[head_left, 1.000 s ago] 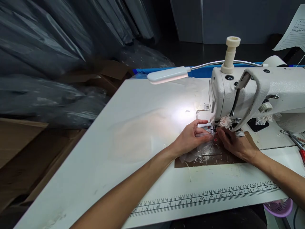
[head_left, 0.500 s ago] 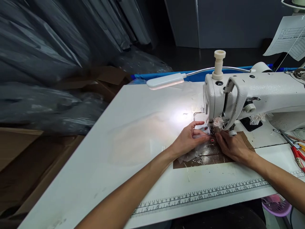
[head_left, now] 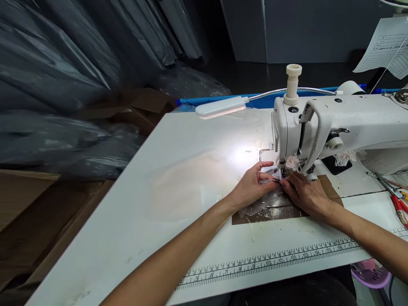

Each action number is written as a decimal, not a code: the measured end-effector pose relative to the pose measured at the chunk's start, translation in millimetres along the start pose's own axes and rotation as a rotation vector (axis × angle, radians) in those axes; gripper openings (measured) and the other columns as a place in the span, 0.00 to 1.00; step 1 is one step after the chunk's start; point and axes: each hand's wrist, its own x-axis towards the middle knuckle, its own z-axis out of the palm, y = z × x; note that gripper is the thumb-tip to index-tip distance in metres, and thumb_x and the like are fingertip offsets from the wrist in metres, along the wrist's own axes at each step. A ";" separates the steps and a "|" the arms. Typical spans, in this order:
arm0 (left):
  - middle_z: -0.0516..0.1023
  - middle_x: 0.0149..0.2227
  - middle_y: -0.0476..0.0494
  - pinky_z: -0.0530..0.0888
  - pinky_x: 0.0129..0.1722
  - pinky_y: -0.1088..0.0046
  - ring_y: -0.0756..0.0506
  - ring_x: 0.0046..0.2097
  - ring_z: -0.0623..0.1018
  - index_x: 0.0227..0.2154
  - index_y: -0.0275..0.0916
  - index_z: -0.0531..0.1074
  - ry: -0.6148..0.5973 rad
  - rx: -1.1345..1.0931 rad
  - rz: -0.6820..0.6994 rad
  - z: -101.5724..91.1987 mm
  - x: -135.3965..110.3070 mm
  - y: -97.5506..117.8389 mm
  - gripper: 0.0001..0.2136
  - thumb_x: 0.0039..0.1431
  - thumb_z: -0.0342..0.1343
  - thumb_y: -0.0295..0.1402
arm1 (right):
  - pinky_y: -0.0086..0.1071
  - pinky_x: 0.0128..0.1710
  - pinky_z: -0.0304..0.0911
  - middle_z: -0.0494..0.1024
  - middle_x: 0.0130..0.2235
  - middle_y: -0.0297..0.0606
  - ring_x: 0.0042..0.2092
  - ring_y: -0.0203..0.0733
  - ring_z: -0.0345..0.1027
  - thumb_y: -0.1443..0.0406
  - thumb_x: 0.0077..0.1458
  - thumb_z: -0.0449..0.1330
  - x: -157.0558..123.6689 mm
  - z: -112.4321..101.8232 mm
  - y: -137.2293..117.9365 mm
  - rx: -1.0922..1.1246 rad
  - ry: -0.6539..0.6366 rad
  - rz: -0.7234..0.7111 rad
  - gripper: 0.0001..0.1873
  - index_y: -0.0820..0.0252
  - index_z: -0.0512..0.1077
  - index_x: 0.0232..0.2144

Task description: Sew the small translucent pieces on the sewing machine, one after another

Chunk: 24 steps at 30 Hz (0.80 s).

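Note:
Both hands are at the needle area of a white sewing machine (head_left: 360, 117). Thumb and fingers of my left hand (head_left: 251, 183) are closed on sheer whitish fabric (head_left: 256, 208), just left of the presser foot (head_left: 283, 172); its index finger reaches forward. My right hand (head_left: 306, 195) is closed in a pinch in front of the foot, its fingertips nearly meeting the left ones. A thin dark strip or tip shows between the two hands; its kind is unclear. What the right fingertips pinch is hidden. Beneath lies a shiny brown sheet (head_left: 287, 212) on the table.
A lamp (head_left: 221, 107) lights the white table (head_left: 127, 212). A printed ruler (head_left: 267, 263) runs along the front edge. Red-handled scissors (head_left: 398, 208) lie at the right. A purple basket (head_left: 371, 278) is below the table; cardboard boxes (head_left: 28, 212) stand at the left.
My right hand has moved slightly left, its fingertips now close to the left hand's. My left hand has stayed almost still on the fabric.

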 end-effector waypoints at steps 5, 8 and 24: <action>0.81 0.31 0.46 0.70 0.31 0.73 0.48 0.32 0.78 0.54 0.35 0.61 0.016 -0.002 -0.007 -0.3 -0.7 1.2 0.32 0.46 0.69 0.29 | 0.31 0.29 0.57 0.78 0.33 0.45 0.32 0.43 0.70 0.53 0.69 0.45 2.8 5.5 0.2 0.023 0.018 -0.001 0.21 0.61 0.70 0.46; 0.82 0.32 0.45 0.71 0.32 0.72 0.47 0.32 0.78 0.54 0.35 0.61 0.021 -0.002 -0.015 0.9 -1.5 2.7 0.31 0.48 0.68 0.29 | 0.32 0.28 0.57 0.78 0.33 0.45 0.31 0.44 0.70 0.55 0.68 0.46 5.6 5.0 -3.8 -0.009 -0.033 0.054 0.20 0.62 0.71 0.45; 0.80 0.31 0.48 0.74 0.39 0.73 0.50 0.33 0.78 0.50 0.34 0.68 -0.253 0.138 -0.046 -52.6 -3.9 25.7 0.26 0.49 0.69 0.31 | 0.31 0.31 0.66 0.79 0.32 0.39 0.33 0.42 0.73 0.60 0.62 0.53 13.3 -16.6 2.2 0.453 -0.148 0.129 0.12 0.59 0.73 0.35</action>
